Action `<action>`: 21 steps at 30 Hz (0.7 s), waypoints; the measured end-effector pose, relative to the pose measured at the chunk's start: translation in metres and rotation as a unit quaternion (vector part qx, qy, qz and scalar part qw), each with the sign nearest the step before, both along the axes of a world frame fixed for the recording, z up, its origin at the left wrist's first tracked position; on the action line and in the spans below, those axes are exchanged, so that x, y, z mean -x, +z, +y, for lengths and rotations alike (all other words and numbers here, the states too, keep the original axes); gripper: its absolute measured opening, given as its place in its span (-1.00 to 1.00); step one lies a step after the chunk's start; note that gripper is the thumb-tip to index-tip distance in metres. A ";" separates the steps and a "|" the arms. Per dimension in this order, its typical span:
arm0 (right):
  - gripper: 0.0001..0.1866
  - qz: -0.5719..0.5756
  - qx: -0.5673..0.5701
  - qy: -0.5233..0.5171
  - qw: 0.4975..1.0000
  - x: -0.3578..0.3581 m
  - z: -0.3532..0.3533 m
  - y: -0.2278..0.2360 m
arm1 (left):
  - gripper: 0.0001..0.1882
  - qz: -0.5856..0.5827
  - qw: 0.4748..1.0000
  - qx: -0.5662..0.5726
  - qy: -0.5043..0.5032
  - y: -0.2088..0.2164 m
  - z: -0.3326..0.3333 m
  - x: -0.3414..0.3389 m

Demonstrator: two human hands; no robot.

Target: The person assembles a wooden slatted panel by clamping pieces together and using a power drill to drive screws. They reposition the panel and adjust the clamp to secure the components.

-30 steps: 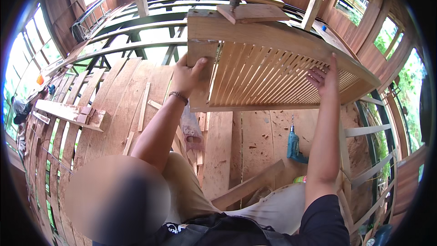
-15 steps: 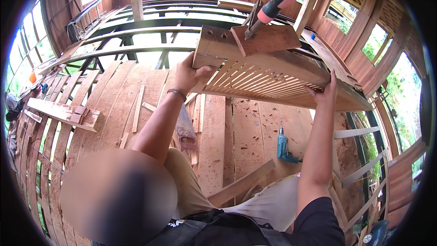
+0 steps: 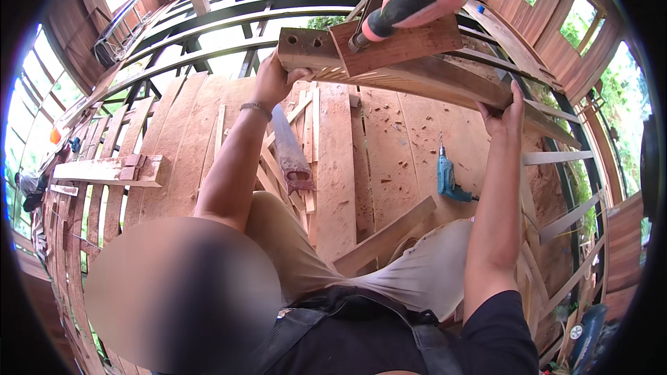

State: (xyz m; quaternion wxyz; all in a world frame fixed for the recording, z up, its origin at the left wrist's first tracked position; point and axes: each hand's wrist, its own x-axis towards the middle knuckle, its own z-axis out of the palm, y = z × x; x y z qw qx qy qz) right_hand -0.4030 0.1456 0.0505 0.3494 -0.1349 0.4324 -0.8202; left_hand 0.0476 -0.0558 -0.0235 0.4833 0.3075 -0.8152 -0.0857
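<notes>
Both my hands hold up a long wooden slatted panel [image 3: 445,83] with a thick frame, tilted so its slats show only as a thin strip. My left hand [image 3: 279,78] grips the left end, thumb on the near face, below two round holes. Around the right part of the frame closes my right hand [image 3: 506,107]. A flat wooden board [image 3: 424,45] lies across the frame's upper side. In front of it is a hand tool with a red and black handle [image 3: 413,0] and a short metal shaft; its kind is unclear.
On the sawdust-covered planks lie a handsaw [image 3: 290,156], a blue power drill [image 3: 448,175] and thin wooden strips [image 3: 306,125]. Between my legs is a board [image 3: 385,236]. A thick timber [image 3: 108,170] lies left. Open floor joists [image 3: 229,28] stretch beyond the planks.
The panel has tilted, so its slats show far less. My left hand has shifted slightly left and farther away. The tool's handle looks larger and nearer the view.
</notes>
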 end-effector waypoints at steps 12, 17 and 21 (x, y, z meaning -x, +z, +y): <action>-0.33 -0.094 0.007 -0.007 0.996 0.013 -0.010 -0.056 | -0.24 0.313 0.695 -0.592 -0.262 -0.035 0.011 -0.019; -0.35 -0.041 -0.010 0.055 0.998 -0.002 -0.016 -0.084 | -0.38 0.386 0.563 -0.686 -0.253 -0.067 -0.044 -0.038; -0.32 -0.005 -0.059 0.038 0.998 0.013 -0.005 -0.106 | -0.74 0.288 0.725 -0.623 -0.049 -0.069 -0.006 0.017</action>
